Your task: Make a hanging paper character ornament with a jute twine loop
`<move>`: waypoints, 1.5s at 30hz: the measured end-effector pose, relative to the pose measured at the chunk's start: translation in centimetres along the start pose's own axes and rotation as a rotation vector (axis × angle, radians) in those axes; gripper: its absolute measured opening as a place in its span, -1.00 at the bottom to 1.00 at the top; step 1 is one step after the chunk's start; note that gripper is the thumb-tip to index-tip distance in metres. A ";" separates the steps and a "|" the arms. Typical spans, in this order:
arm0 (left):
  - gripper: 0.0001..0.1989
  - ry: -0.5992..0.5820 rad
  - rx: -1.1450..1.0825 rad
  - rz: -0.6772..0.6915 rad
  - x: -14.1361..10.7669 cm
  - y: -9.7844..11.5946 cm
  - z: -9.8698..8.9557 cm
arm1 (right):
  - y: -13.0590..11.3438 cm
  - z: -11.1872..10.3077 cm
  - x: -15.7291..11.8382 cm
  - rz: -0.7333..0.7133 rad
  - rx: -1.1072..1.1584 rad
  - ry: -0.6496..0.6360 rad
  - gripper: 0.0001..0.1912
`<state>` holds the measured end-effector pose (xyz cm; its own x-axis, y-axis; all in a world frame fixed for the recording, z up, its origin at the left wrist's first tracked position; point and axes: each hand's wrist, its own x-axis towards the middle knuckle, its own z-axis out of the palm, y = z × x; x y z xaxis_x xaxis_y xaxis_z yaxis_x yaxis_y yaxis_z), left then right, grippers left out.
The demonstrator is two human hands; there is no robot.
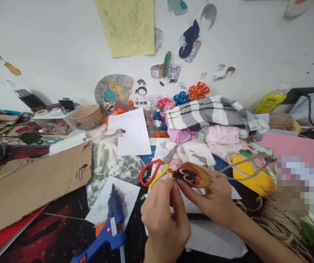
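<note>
A small brown and orange figure (190, 175) with two large white-rimmed eyes is held up near the middle. My right hand (214, 197) grips it from the right, fingers behind and thumb at its lower edge. Twine (244, 166) trails from its right end. Pinched together at the figure's left end are the fingers of my left hand (166, 219); what lies between their tips is too small to tell. Just behind my hands lie scissors (154, 171) with one red and one yellow handle, blades pointing away.
A blue glue gun (113, 223) with a lit red light rests on white paper (131, 193) at the left. Cardboard (42, 182) lies further left, coiled twine (277, 226) at the right, plaid cloth (214, 113) behind.
</note>
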<state>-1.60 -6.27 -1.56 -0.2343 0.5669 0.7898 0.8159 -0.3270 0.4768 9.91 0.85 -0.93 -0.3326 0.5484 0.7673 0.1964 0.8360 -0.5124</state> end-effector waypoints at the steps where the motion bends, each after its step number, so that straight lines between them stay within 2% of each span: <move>1: -0.85 0.003 0.011 0.003 0.0 -0.1 0.1 | 0.1 0.0 0.0 -0.006 -0.002 -0.018 -0.80; 5: -0.86 -0.008 0.036 -0.019 -0.1 -0.4 0.4 | 0.4 0.0 0.0 -0.009 0.023 -0.076 -0.75; 7: -0.87 -0.024 0.035 -0.052 -0.1 -0.5 0.6 | 0.7 0.2 0.0 0.016 0.028 -0.068 -0.80; 13: -0.88 -0.053 -0.038 -0.093 0.0 -0.7 1.0 | 1.4 0.6 -0.2 0.232 0.121 -0.061 -0.94; 17: -0.88 -0.060 -0.068 -0.111 -0.1 -0.7 1.2 | 1.6 0.7 -0.4 0.318 0.140 -0.031 -0.73; 20: -0.89 -0.062 -0.078 -0.098 -0.2 -0.8 1.3 | 1.6 0.6 -0.4 0.353 0.193 -0.057 -0.68; 29: -0.89 -0.040 -0.053 -0.070 -0.1 -0.9 1.6 | 1.8 0.5 -0.4 0.350 0.197 -0.037 -0.67; 35: -0.89 -0.030 -0.031 -0.063 -0.2 -0.9 1.6 | 1.8 0.6 -0.5 0.338 0.218 -0.032 -0.82; 45: -0.89 0.001 0.079 0.043 -0.2 -0.9 1.8 | 1.6 0.6 -0.5 0.269 0.094 -0.035 -0.72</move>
<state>-1.32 -4.74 -2.78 -0.1987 0.5532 0.8090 0.8644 -0.2900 0.4107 9.83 1.91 -2.31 -0.3121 0.7478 0.5860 0.1959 0.6542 -0.7305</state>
